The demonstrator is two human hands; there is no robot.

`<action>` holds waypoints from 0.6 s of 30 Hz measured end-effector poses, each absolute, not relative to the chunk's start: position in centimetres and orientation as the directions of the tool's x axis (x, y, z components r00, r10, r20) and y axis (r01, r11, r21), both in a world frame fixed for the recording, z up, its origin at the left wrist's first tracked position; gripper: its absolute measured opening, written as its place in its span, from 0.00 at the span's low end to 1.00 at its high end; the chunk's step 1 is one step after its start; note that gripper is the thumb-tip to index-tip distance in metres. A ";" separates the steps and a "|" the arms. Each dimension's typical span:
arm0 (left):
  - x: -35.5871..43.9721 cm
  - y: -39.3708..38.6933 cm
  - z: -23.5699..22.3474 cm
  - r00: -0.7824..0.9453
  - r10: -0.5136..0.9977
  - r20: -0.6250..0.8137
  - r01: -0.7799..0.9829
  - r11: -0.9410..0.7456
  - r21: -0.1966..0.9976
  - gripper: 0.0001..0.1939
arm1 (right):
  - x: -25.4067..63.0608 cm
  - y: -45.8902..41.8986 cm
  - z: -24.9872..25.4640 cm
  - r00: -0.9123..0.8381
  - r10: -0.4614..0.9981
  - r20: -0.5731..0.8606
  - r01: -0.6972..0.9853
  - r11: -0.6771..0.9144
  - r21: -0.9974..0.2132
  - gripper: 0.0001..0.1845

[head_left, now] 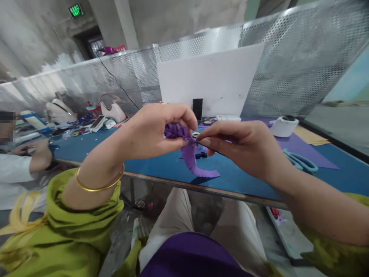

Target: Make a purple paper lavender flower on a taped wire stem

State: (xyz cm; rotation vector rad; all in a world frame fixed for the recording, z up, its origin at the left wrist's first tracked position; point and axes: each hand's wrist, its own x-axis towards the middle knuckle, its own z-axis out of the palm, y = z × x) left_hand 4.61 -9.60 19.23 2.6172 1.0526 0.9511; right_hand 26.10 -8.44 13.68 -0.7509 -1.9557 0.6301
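Note:
My left hand [157,130] is closed around a gathered, pleated bunch of a purple strip [191,157], held above the near edge of the blue table [161,165]. The strip's loose end hangs down and curls onto the table. My right hand [242,148] pinches something thin right beside the gathered part; it looks like a needle, but it is too small to be sure. A gold bangle [99,184] circles my left wrist. Both sleeves are green.
Teal scissors [301,161] lie on a purple sheet [302,148] at the right, behind them a white roll [284,126]. A white board [213,82] and a dark phone [197,109] lean on the perforated metal screen. Another person's arm [34,154] rests at the cluttered left end.

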 end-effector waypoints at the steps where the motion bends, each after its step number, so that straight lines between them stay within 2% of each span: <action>1: 5.1 -9.5 19.6 0.581 0.648 0.492 0.563 -0.757 0.332 0.08 | 26.2 -8.5 13.9 -0.391 0.750 0.533 0.220 0.639 -0.737 0.08; 6: 6.8 -8.9 21.0 0.604 0.635 0.482 0.545 -0.770 0.332 0.11 | 27.3 -8.6 14.9 -0.439 0.815 0.378 0.095 0.461 -0.882 0.10; 11: 7.6 -8.0 21.5 0.789 0.544 0.285 0.504 -0.839 0.207 0.22 | 28.2 -8.0 14.4 -0.483 0.804 0.347 -0.010 0.392 -0.920 0.12; 18: 8.4 -7.6 21.2 0.820 0.523 0.233 0.463 -0.845 0.269 0.21 | 28.3 -8.1 13.7 -0.491 0.821 0.292 0.024 0.348 -0.937 0.09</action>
